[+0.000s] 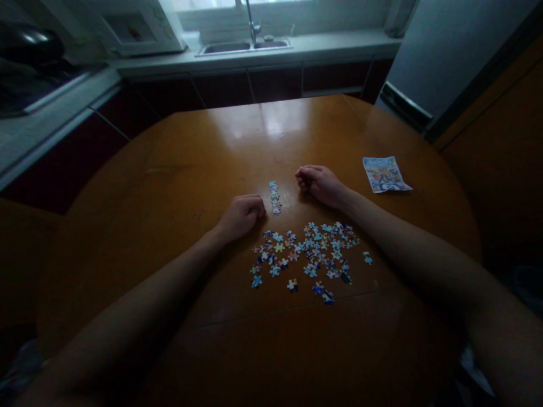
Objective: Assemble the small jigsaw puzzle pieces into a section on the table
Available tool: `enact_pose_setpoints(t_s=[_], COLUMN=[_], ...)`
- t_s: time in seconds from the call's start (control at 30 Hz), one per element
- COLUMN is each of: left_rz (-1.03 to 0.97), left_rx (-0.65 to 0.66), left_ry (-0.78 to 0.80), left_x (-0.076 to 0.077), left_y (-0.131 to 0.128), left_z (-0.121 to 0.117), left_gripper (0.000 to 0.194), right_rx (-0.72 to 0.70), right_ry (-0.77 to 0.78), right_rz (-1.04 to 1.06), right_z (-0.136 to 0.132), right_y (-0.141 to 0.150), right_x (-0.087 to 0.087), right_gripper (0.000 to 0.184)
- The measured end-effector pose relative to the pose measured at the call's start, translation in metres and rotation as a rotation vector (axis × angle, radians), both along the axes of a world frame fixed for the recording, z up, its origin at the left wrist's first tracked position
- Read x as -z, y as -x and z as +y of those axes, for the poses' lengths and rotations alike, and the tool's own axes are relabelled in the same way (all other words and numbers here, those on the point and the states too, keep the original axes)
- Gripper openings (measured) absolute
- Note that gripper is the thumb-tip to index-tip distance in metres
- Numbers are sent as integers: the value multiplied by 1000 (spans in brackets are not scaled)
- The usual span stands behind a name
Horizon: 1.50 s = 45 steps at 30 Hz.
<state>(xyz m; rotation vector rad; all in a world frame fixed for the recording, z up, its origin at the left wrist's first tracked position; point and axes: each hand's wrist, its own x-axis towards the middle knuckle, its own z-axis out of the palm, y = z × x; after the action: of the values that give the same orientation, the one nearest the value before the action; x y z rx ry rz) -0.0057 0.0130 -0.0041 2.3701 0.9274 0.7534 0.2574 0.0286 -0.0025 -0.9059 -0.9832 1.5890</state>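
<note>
A short strip of joined jigsaw pieces (275, 198) lies on the table between my hands. Just left of its lower end, my left hand (244, 215) rests closed on the wood, its curled fingers hiding whatever may be inside. My right hand (320, 183) lies to the right of the strip, on its side, fingers curled in and tips together; I cannot make out anything in them. Nearer to me, between my forearms, spreads a pile of loose jigsaw pieces (320, 249). A joined pair of dark blue pieces (323, 293) sits at its near edge.
The round wooden table (169, 164) fills the middle. A printed picture sheet (386, 174) lies to the right, beyond my right forearm. Past the table are a counter with a sink (224, 48), a white microwave (136, 28), a stove (38, 85) and a grey fridge (453, 51).
</note>
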Motion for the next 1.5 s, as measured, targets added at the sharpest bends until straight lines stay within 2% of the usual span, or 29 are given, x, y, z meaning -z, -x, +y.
enact_pose_setpoints(t_s=[0.4, 1.5], left_rz=[0, 9], left_rx=[9, 8], left_ry=[-4, 1], left_x=[-1, -1], left_y=[-1, 0], left_z=[-1, -1], left_gripper=[21, 21], right_rx=[5, 3], right_ry=[-18, -2], right_rz=[-16, 5], right_z=[1, 1], right_y=[0, 1], right_x=[2, 1], right_gripper=[18, 20])
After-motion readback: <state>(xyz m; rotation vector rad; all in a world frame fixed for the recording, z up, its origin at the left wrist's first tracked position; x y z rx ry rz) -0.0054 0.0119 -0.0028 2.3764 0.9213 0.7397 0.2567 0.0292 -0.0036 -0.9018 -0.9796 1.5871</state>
